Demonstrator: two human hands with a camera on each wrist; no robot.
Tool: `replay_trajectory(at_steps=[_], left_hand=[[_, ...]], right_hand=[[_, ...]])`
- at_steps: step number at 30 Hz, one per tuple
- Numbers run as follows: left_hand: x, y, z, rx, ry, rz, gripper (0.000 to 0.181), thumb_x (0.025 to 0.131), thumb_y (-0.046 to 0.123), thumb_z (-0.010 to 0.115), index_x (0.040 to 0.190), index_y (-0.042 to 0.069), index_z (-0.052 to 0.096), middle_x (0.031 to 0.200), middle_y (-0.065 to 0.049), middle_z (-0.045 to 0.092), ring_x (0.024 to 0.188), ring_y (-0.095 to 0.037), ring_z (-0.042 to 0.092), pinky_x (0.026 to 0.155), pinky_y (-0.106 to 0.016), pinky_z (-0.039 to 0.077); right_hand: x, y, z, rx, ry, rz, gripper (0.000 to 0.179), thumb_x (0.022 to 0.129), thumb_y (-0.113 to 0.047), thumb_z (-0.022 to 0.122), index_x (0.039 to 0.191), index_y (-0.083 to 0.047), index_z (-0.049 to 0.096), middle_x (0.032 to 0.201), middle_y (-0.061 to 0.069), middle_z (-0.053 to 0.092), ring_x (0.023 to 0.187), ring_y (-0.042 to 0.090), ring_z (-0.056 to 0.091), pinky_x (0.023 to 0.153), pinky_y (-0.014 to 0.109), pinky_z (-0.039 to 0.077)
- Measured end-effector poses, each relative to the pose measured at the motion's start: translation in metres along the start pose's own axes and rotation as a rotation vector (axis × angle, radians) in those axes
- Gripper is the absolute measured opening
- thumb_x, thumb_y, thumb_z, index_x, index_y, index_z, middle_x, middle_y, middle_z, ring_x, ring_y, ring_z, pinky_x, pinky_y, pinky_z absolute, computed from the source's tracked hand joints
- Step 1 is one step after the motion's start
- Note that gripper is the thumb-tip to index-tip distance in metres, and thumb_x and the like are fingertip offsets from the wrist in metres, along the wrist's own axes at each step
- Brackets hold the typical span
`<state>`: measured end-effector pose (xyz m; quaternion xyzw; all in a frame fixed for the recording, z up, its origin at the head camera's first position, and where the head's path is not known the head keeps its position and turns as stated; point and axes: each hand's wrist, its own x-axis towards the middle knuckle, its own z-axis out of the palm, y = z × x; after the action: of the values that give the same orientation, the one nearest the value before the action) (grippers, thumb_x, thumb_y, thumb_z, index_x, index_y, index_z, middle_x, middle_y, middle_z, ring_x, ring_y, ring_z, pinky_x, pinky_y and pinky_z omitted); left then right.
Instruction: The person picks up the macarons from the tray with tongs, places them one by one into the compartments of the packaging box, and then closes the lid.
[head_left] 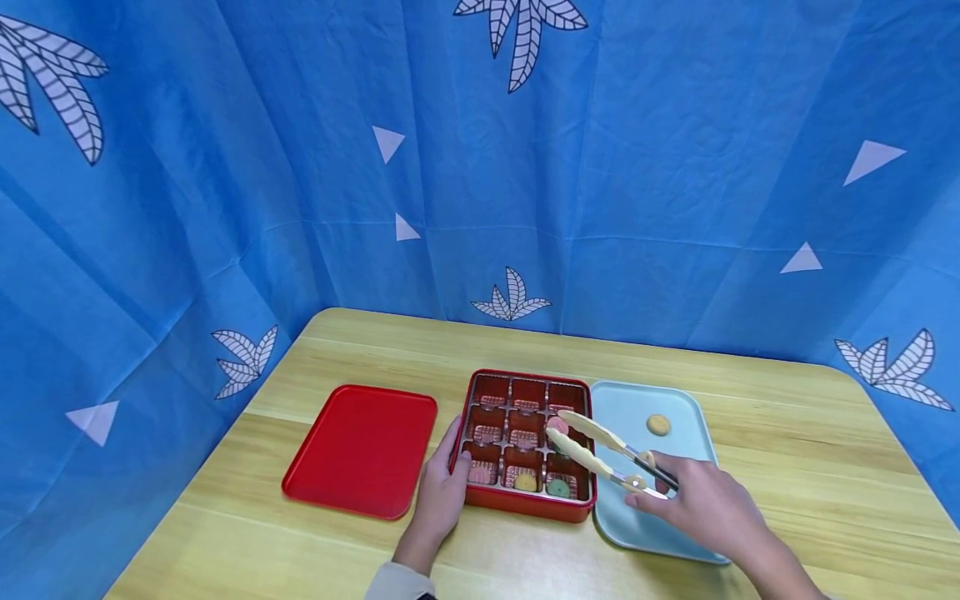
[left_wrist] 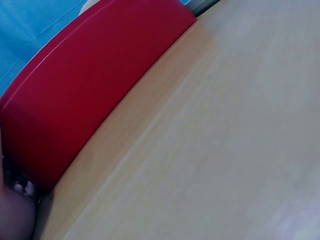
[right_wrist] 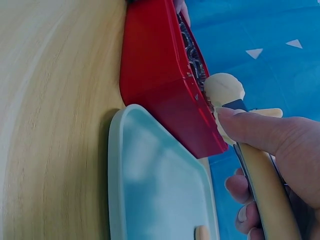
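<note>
A red box [head_left: 525, 503] holds a clear divided insert. Its front row contains a pink cookie [head_left: 478, 474], a yellow cookie [head_left: 526, 482] and a green cookie [head_left: 558, 488]. My left hand [head_left: 441, 493] grips the box's left side, thumb at the rim. In my right hand [head_left: 708, 502] are cream-tipped tongs [head_left: 582, 455], gripped by the handles. Their tips are over the middle compartment of the right column, beside another pink cookie [head_left: 557, 425]. I cannot tell whether the tips pinch it. The right wrist view shows my thumb [right_wrist: 260, 131] pressing along the tongs.
To the right of the box lies a light blue tray [head_left: 622, 402] with one round yellow cookie [head_left: 658, 425]. A flat red tray or lid [head_left: 360, 454] is on the left. Everything stands on a wooden table [head_left: 390, 342] with a blue patterned cloth [head_left: 645, 167] behind it.
</note>
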<state>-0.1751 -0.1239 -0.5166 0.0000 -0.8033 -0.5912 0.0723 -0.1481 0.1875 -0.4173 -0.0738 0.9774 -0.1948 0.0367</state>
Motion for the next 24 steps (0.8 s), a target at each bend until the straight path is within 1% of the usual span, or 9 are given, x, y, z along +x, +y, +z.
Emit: replay_trajectory(at_steps=[5,12,19,24], left_hand=[[0.000,0.000,0.000,-0.005,-0.005,0.000,0.054,0.095,0.011,0.046,0.147,0.018,0.034,0.141,-0.004,0.048,0.134,-0.020,0.037,0.109,-0.044,0.032],[-0.001,-0.001,-0.001,-0.002,-0.005,-0.012,0.054,0.095,0.012,0.046,0.148,0.018,0.034,0.141,-0.004,0.048,0.134,-0.022,0.038,0.109,-0.045,0.033],[0.000,0.000,0.000,0.011,-0.005,0.018,0.054,0.095,0.010,0.047,0.147,0.016,0.034,0.140,-0.007,0.049,0.134,-0.025,0.038,0.108,-0.048,0.033],[0.000,-0.001,0.000,0.017,-0.002,0.024,0.054,0.095,0.010,0.047,0.147,0.016,0.034,0.140,-0.007,0.050,0.133,-0.026,0.040,0.108,-0.048,0.034]], right_hand=[[0.002,-0.004,0.002,0.001,-0.005,0.002,0.030,0.070,-0.049,0.076,0.089,-0.029,0.063,0.060,-0.006,0.042,0.055,0.011,0.036,0.046,0.026,0.028],[0.005,-0.009,0.005,-0.010,0.011,-0.045,0.030,0.071,-0.053,0.074,0.080,-0.030,0.058,0.058,-0.008,0.040,0.053,0.009,0.035,0.046,0.025,0.027],[0.010,-0.015,0.008,0.009,-0.013,-0.047,0.029,0.072,-0.053,0.073,0.087,-0.030,0.062,0.055,-0.008,0.040,0.051,0.008,0.034,0.044,0.025,0.026],[0.013,-0.019,0.007,0.006,-0.021,-0.067,0.031,0.072,-0.057,0.071,0.077,-0.030,0.056,0.057,-0.009,0.041,0.050,0.008,0.034,0.043,0.025,0.026]])
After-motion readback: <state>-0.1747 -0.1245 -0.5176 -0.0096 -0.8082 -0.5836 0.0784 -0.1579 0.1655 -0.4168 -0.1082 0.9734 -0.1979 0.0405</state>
